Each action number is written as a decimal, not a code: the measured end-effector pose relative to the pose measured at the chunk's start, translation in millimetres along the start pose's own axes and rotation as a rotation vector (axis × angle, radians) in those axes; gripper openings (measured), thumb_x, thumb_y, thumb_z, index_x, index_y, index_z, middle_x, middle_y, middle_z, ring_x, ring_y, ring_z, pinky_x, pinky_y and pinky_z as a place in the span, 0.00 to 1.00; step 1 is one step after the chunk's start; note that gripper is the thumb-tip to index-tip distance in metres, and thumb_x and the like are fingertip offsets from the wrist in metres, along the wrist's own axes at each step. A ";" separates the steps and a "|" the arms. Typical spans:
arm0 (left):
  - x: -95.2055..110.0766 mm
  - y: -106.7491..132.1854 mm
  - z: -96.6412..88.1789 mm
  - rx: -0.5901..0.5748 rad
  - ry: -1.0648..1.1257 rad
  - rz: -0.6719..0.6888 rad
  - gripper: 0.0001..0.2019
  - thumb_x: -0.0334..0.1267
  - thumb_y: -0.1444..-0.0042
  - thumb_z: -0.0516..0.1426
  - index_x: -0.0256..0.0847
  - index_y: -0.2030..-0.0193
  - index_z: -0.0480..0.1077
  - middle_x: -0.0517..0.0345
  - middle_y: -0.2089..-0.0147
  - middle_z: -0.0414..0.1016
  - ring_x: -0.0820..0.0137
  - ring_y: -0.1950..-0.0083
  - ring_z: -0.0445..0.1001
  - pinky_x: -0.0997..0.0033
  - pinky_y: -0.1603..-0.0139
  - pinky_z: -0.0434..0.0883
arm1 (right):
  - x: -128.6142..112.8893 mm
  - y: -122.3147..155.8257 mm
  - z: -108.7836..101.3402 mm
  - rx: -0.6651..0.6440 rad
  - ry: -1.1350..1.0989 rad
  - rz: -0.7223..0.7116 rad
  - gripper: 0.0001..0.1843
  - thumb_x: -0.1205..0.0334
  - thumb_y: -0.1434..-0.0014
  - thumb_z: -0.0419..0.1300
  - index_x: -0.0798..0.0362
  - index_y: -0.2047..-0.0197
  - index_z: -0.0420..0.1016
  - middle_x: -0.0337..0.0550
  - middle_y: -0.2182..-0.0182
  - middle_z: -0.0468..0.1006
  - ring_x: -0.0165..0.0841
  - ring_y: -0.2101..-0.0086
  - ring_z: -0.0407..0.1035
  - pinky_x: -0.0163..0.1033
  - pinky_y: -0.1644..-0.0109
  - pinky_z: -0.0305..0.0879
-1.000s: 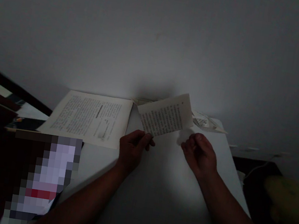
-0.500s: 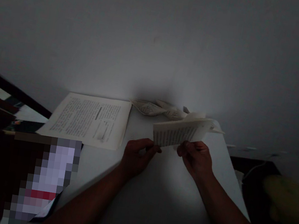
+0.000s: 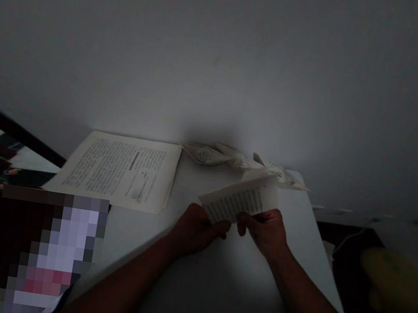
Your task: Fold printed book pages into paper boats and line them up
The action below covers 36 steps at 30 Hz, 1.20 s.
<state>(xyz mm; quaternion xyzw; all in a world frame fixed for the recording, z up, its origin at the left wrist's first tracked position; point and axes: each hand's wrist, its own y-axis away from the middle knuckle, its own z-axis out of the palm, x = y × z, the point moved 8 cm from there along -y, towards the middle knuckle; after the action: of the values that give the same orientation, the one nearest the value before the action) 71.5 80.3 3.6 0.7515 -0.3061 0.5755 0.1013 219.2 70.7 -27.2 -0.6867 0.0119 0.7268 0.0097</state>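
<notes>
A folded sheet of printed paper (image 3: 240, 198) is held up between my two hands over the white table (image 3: 188, 292). My left hand (image 3: 198, 230) grips its lower left corner, thumb on the near side. With thumb and fingers pinched, my right hand (image 3: 265, 230) holds its lower edge further right. The sheet is tilted, its left end lower than its right. Behind it, along the wall, lie folded paper shapes: one boat-like piece (image 3: 204, 155) and others beside it (image 3: 279, 171), partly hidden by the sheet.
A stack of printed pages (image 3: 120, 169) lies at the table's back left. A pixelated, blurred-out object (image 3: 61, 249) is at the left edge. The wall (image 3: 217, 48) rises right behind the table. At the right, below table height, are a cable (image 3: 352, 238) and a blurry yellow object (image 3: 398, 284).
The folded sheet has moved left and down and now tilts more. My right hand has slid closer to my left hand. Both still grip the sheet.
</notes>
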 end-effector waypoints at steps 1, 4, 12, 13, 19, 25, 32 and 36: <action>-2.5 -0.2 0.8 -0.001 0.027 -0.022 0.16 0.39 0.42 0.55 0.33 0.77 0.74 0.52 0.75 0.76 0.74 0.75 0.73 0.78 0.72 0.68 | 0.6 0.5 -1.5 0.014 0.011 -0.007 0.18 0.59 0.52 0.68 0.56 0.87 0.73 0.41 0.85 0.72 0.30 0.79 0.68 0.36 0.75 0.61; -11.5 -1.0 5.0 -0.010 0.101 -0.096 0.15 0.40 0.42 0.55 0.33 0.76 0.74 0.53 0.75 0.76 0.75 0.77 0.71 0.78 0.73 0.68 | 4.5 1.8 -10.5 0.111 -0.035 -0.022 0.22 0.54 0.47 0.65 0.55 0.87 0.73 0.40 0.89 0.70 0.29 0.83 0.65 0.36 0.76 0.61; -18.5 0.2 10.0 -0.029 0.212 -0.138 0.16 0.42 0.42 0.56 0.33 0.75 0.74 0.54 0.76 0.75 0.76 0.78 0.69 0.78 0.75 0.67 | -2.2 -1.4 -15.9 0.276 -0.362 -0.071 0.25 0.47 0.44 0.61 0.55 0.85 0.72 0.42 0.90 0.71 0.31 0.86 0.66 0.38 0.79 0.63; -17.9 0.5 9.1 -0.020 0.225 -0.125 0.15 0.42 0.42 0.57 0.33 0.74 0.74 0.54 0.76 0.75 0.76 0.77 0.69 0.78 0.74 0.67 | -3.5 -2.0 -16.9 0.290 -0.407 -0.073 0.25 0.46 0.45 0.61 0.55 0.85 0.71 0.40 0.90 0.70 0.31 0.87 0.66 0.38 0.80 0.63; -20.2 0.7 0.2 0.104 0.378 -0.144 0.12 0.41 0.44 0.58 0.34 0.72 0.74 0.55 0.75 0.75 0.76 0.76 0.69 0.77 0.75 0.66 | -7.5 -4.9 -11.1 0.120 -0.458 -0.086 0.20 0.45 0.44 0.59 0.54 0.74 0.75 0.40 0.80 0.76 0.31 0.82 0.70 0.37 0.77 0.66; -19.2 1.3 -7.3 0.193 0.419 -0.101 0.14 0.42 0.43 0.57 0.34 0.73 0.73 0.56 0.76 0.73 0.75 0.75 0.69 0.77 0.74 0.66 | -7.3 3.0 33.6 -0.213 -0.140 -0.019 0.08 0.58 0.46 0.65 0.55 0.69 0.78 0.42 0.75 0.77 0.30 0.76 0.70 0.36 0.74 0.65; -13.5 -2.1 -1.0 0.090 0.274 -0.084 0.13 0.43 0.43 0.57 0.35 0.71 0.75 0.54 0.72 0.77 0.72 0.71 0.73 0.75 0.69 0.70 | -10.4 4.5 13.7 -0.020 0.022 -0.076 0.09 0.63 0.50 0.66 0.55 0.79 0.76 0.37 0.84 0.72 0.28 0.80 0.66 0.35 0.76 0.62; -16.0 -1.8 -10.6 0.203 0.164 -0.154 0.07 0.39 0.50 0.62 0.37 0.68 0.77 0.54 0.66 0.79 0.68 0.64 0.76 0.71 0.62 0.72 | -5.4 2.6 5.1 0.060 0.040 -0.053 0.06 0.63 0.53 0.68 0.54 0.78 0.76 0.36 0.86 0.71 0.26 0.84 0.64 0.33 0.80 0.60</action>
<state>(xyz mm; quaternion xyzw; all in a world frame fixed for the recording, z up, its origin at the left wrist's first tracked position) 61.7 92.7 -7.5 0.7297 -0.1785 0.6535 0.0933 214.3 68.3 -21.5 -0.7004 0.0155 0.7118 0.0494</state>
